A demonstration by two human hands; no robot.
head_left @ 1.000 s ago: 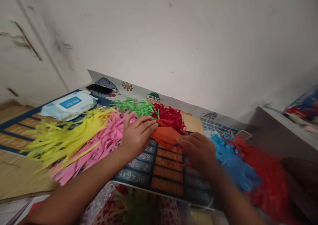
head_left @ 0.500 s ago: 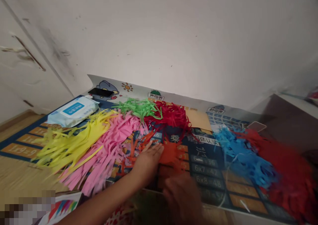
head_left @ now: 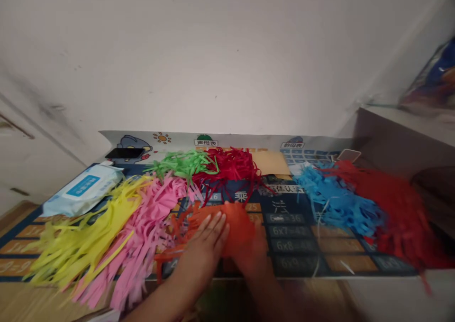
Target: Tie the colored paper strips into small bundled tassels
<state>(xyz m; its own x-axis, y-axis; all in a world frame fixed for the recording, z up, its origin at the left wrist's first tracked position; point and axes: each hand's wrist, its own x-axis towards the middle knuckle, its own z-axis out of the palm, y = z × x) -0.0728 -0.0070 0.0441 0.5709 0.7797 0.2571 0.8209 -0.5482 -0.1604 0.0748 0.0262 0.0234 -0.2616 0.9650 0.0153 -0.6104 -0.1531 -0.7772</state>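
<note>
Orange fringed paper (head_left: 234,217) lies at the middle of the mat's near part. My left hand (head_left: 209,239) rests flat on its left side, fingers stretched out and pointing away from me. At the paper's right side is my right hand (head_left: 250,251), smeared by motion, its fingers hard to make out. Left of the hands are pink paper strips (head_left: 156,203) and yellow paper strips (head_left: 99,217). Green strips (head_left: 185,164) and dark red strips (head_left: 234,165) lie behind.
A wipes pack (head_left: 85,187) and a black phone (head_left: 125,153) are at the left. Blue strips (head_left: 337,208) and red strips (head_left: 394,213) lie at the right, near a grey box (head_left: 398,146). Tan paper (head_left: 272,163) sits at the back by the wall.
The view has shifted and levelled. The orange paper now looks wider and more spread out between my hands. My right hand has moved forward onto its right side.
</note>
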